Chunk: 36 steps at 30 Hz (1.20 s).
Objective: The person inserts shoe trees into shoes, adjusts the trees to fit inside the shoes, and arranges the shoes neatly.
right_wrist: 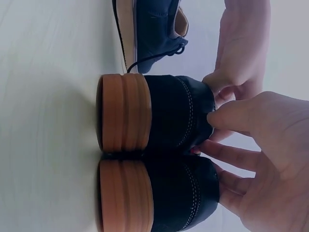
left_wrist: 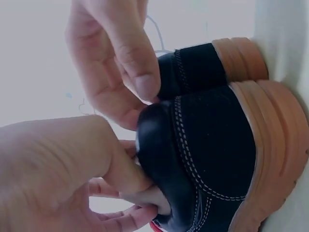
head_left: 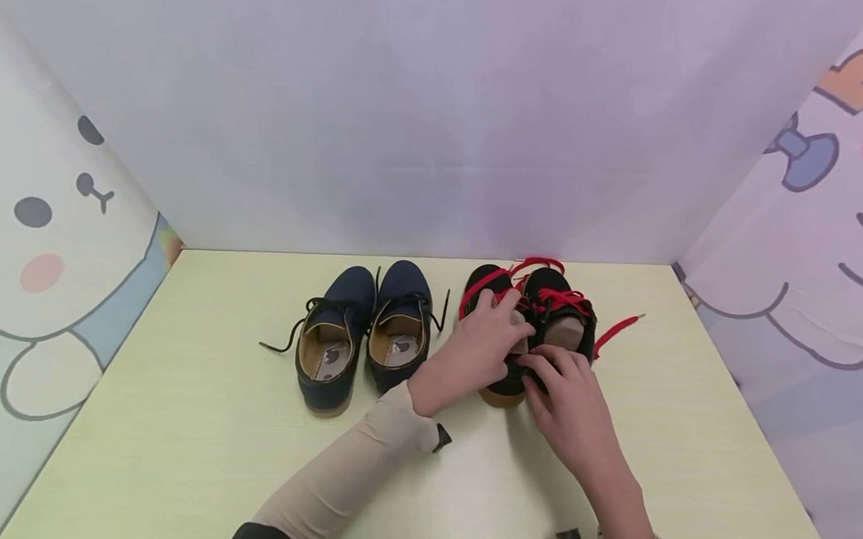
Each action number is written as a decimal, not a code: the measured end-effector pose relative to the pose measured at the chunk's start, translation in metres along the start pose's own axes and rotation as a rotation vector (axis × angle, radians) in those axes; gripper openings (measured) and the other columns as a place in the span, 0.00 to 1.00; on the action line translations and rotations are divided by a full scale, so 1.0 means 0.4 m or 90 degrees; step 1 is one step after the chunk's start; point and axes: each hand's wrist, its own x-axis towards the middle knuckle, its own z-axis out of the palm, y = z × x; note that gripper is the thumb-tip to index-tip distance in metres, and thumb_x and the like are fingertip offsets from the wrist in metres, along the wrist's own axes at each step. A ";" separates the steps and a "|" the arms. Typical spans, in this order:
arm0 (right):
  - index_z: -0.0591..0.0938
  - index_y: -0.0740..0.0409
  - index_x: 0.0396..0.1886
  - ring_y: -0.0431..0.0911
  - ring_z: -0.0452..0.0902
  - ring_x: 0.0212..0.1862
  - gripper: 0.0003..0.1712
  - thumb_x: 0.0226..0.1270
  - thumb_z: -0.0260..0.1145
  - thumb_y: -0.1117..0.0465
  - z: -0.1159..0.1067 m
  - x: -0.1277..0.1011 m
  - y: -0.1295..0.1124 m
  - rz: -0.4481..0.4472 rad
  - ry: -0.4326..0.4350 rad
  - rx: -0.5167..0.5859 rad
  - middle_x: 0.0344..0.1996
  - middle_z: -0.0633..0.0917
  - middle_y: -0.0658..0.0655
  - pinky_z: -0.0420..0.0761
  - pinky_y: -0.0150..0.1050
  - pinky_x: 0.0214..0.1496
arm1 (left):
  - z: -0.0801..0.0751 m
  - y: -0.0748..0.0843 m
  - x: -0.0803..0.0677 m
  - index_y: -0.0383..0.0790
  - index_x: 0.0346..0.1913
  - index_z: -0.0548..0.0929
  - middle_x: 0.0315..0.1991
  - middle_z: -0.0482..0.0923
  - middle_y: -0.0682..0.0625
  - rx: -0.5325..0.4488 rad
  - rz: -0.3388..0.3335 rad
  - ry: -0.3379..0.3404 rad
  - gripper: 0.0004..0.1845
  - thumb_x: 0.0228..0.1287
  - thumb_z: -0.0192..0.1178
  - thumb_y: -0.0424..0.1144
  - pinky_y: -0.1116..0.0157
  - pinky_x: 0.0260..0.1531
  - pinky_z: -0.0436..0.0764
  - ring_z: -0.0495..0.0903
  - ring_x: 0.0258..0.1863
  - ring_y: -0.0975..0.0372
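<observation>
A pair of black shoes with red laces stands side by side, heels toward me. My left hand [head_left: 474, 348] lies over the left black shoe [head_left: 502, 389], its thumb bent at the collar and fingertips by the opening in the left wrist view. At that shoe's heel, my right hand [head_left: 572, 405] pinches the top edge between thumb and index finger; its other fingers reach the neighbouring heel. The right black shoe [head_left: 546, 282] shows a pale insole and a red lace [head_left: 615, 334] trailing right. My left fingers partly hide the left shoe's opening.
Two navy shoes stand to the left, one [head_left: 355, 291] slightly nearer me than the other [head_left: 406, 280], with dark laces hanging loose. All shoes are on a pale yellow table [head_left: 190, 386]. A plain pale wall [head_left: 411, 134] rises behind, with cartoon-printed panels on both sides.
</observation>
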 end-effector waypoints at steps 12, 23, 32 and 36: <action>0.83 0.61 0.54 0.59 0.78 0.56 0.12 0.76 0.65 0.63 -0.016 0.051 0.006 0.079 -0.046 0.089 0.54 0.83 0.62 0.81 0.58 0.58 | 0.047 -0.035 -0.038 0.44 0.73 0.71 0.68 0.69 0.43 -0.237 -0.073 0.136 0.30 0.71 0.67 0.40 0.56 0.61 0.77 0.68 0.65 0.49; 0.79 0.53 0.68 0.60 0.77 0.63 0.26 0.72 0.69 0.68 -0.004 0.119 0.003 0.052 -0.044 0.114 0.63 0.79 0.64 0.83 0.59 0.60 | 0.088 -0.004 -0.068 0.41 0.81 0.56 0.79 0.48 0.35 -0.633 -0.303 0.146 0.42 0.70 0.65 0.39 0.41 0.73 0.68 0.55 0.79 0.43; 0.84 0.52 0.63 0.61 0.80 0.58 0.24 0.67 0.73 0.68 0.016 0.146 0.008 0.026 -0.051 0.109 0.59 0.79 0.66 0.84 0.59 0.58 | 0.102 0.006 -0.068 0.43 0.82 0.55 0.80 0.48 0.40 -0.729 -0.313 0.122 0.41 0.71 0.59 0.37 0.40 0.75 0.64 0.51 0.80 0.45; 0.84 0.52 0.61 0.61 0.81 0.56 0.24 0.67 0.74 0.69 0.021 0.150 0.012 0.032 -0.050 0.109 0.58 0.79 0.66 0.84 0.59 0.55 | 0.104 0.006 -0.068 0.42 0.82 0.54 0.80 0.48 0.40 -0.726 -0.309 0.126 0.41 0.69 0.57 0.35 0.40 0.75 0.63 0.51 0.80 0.46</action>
